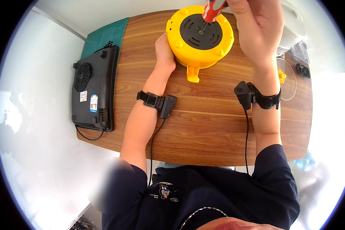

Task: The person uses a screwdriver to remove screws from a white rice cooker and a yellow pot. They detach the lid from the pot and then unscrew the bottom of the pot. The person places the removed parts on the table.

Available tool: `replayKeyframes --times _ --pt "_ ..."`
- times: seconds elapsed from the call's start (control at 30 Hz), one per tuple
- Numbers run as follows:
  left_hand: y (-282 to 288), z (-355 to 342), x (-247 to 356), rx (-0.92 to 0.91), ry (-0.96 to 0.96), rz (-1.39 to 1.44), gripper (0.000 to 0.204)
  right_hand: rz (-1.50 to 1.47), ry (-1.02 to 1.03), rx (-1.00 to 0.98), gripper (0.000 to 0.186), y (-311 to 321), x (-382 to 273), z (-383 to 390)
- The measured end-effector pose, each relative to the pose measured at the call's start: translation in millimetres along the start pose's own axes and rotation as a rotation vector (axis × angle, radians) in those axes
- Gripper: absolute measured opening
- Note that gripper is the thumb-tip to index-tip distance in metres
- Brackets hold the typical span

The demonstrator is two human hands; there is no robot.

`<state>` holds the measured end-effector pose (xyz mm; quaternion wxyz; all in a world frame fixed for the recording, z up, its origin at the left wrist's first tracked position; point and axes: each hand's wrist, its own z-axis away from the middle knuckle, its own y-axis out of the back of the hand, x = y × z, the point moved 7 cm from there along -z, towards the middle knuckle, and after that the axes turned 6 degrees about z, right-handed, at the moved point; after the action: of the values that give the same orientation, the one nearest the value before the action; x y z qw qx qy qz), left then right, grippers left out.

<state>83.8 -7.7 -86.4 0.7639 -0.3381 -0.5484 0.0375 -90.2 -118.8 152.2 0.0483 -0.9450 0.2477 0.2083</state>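
Observation:
A round yellow plastic housing with a slotted black centre disc and a yellow bracket toward me sits on the wooden table. My left hand grips its left side, fingers partly hidden behind the rim. My right hand, above the housing's right, is closed on a red and black screwdriver, whose shaft reaches down to the screw at the disc's middle.
The table has an upside-down black appliance on a green mat at left. At right stand a white container, a clear case, a small black item, a yellow piece and a pale cable.

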Motion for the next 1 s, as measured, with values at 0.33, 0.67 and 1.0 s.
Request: replayKeyframes --times 0.33,0.67,1.0 --pt "-0.6 4.6 3.3 0.037 0.015 -0.012 0.019 0.336 0.063 -0.083 0.036 3.8 -9.0 -0.4" --pt "-10.5 8.8 5.9 0.035 0.028 -0.019 0.019 0.489 0.217 -0.25 0.032 15.6 -13.1 -9.2" --pt "-5.2 7.4 5.1 0.035 0.027 -0.014 0.019 0.487 0.17 -0.19 0.037 14.7 -18.8 -7.0"
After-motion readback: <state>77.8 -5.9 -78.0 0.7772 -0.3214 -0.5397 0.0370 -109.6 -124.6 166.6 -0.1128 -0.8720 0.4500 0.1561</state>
